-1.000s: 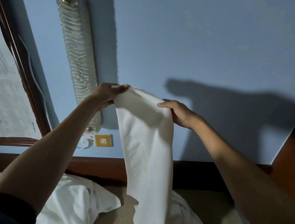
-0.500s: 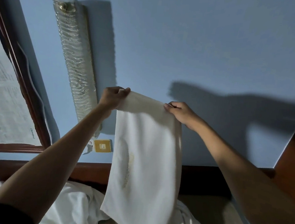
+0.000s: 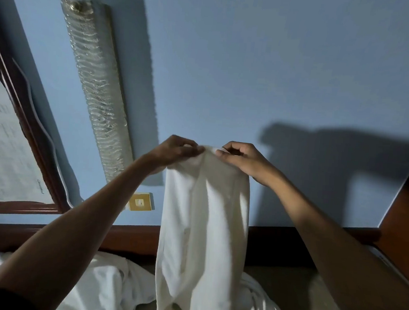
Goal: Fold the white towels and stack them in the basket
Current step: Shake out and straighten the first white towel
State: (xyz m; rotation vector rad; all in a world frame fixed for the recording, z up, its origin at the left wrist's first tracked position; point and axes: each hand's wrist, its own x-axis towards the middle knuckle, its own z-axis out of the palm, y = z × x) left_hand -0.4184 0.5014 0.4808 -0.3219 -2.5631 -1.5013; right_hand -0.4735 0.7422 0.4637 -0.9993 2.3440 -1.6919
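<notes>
Head view looks up along my arms toward a blue wall, where a long glass lamp (image 3: 94,80) hangs at a slant. Right of that lamp and lower, I hold one white towel (image 3: 202,228) up in the air. My left hand (image 3: 177,150) pinches its top edge between thumb and fingertips. My right hand (image 3: 240,157) pinches the same edge just beside it, so the two hands almost touch. The cloth hangs from them in a narrow doubled length, and its bottom end reaches down in front of a rumpled pile of white towels (image 3: 105,284) lying below the lamp.

I judge this to be the first fold of this towel: top corners together, halves hanging side by side. The basket is not in sight, so nothing shows as stacked.

Next, I think, the corners need to line up squarely, one hand can take both, and the free hand can catch the lower end to fold it across. The hanging halves look uneven, so a smoothing pass would help.
</notes>
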